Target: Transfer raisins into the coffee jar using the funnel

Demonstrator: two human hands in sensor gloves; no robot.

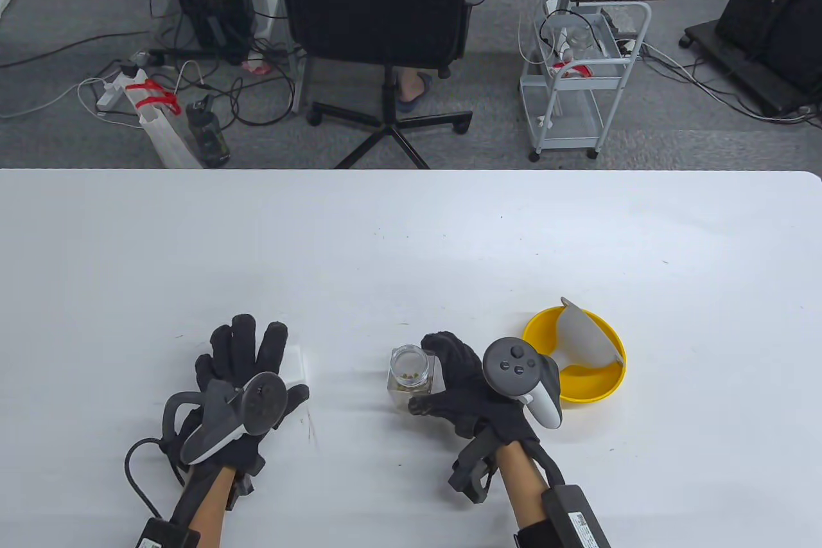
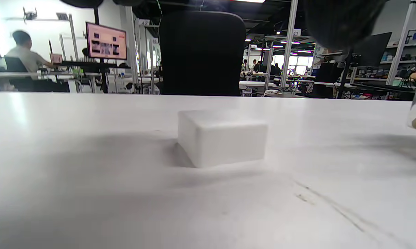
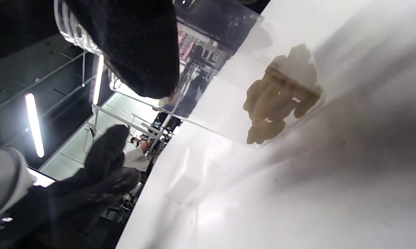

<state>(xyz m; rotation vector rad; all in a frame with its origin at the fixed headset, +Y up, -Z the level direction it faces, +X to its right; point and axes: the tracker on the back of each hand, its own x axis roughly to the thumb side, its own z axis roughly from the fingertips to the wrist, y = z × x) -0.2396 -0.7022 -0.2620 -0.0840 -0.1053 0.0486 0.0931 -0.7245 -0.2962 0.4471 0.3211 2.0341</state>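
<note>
A small square glass coffee jar stands uncapped on the white table with a few raisins at its bottom. My right hand grips the jar from its right side, thumb in front and fingers round the neck. A yellow bowl sits just right of that hand, with the white funnel lying on its side in it. My left hand lies with fingers spread straight, partly over a white block. Whether it touches the block is unclear.
The white table stretches far beyond the objects. Behind its far edge stand a black office chair, a white wire cart and cables on the floor.
</note>
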